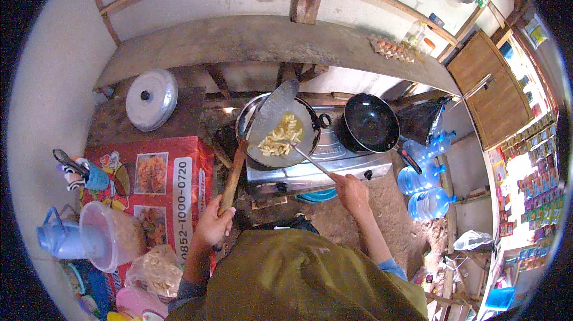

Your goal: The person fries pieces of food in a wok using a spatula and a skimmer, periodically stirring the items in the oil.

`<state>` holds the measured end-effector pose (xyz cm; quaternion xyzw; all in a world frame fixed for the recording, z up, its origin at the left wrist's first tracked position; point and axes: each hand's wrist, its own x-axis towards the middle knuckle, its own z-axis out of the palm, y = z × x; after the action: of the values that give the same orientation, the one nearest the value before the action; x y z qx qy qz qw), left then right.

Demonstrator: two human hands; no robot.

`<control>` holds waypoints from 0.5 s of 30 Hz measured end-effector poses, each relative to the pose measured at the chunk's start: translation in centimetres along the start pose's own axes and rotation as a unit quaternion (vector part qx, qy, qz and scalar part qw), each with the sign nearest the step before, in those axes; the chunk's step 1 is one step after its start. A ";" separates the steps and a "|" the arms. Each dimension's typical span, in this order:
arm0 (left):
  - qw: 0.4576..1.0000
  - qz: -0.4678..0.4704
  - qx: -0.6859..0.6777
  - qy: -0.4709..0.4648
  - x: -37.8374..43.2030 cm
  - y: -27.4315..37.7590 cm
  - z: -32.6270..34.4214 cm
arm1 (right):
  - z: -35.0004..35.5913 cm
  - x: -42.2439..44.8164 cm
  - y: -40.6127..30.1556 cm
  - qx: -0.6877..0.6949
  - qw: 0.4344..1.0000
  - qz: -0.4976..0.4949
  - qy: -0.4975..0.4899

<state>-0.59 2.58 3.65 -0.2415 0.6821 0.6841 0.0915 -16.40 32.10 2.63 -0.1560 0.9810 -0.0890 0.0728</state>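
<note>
My left hand (pixel 214 221) is closed around the wooden handle of a wide perforated metal skimmer (pixel 281 97), tilted over the far left part of a wok (pixel 309 135). With my right hand (pixel 352 190) I hold the thin handle of a metal spatula or ladle (pixel 313 161), whose head is among the pale cut food pieces (pixel 280 144) in the wok. Yellowish oil shows beside the pieces. The wok stands on the left side of a two-burner metal gas stove (pixel 322 173); how far the skimmer touches the wok or food is not clear.
A black frying pan (pixel 371 122) is on the right burner. To the left are a round metal lid (pixel 151 100), a red printed box (pixel 179 146), a plastic tub (pixel 109 236) and a bag of pale pieces (pixel 156 271). Blue water bottles (pixel 427 204) lie right; a shelf (pixel 268 41) runs behind the stove.
</note>
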 end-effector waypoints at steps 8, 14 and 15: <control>0.998 0.044 0.013 0.044 2.7 -0.5 0.3 | 4.8 0.7 -1.0 -0.033 0.999 -0.001 -0.019; 0.991 0.055 0.071 0.097 3.9 -1.0 0.9 | 4.5 2.8 -1.7 0.007 0.998 0.064 0.019; 0.991 0.054 0.066 0.106 4.0 -1.1 1.0 | 4.0 3.2 -1.6 0.006 0.997 0.074 0.020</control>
<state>-3.80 2.75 0.80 -0.2688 0.7438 0.6120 -0.0025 -18.29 28.95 -1.30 -0.0808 0.9906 -0.0926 0.0600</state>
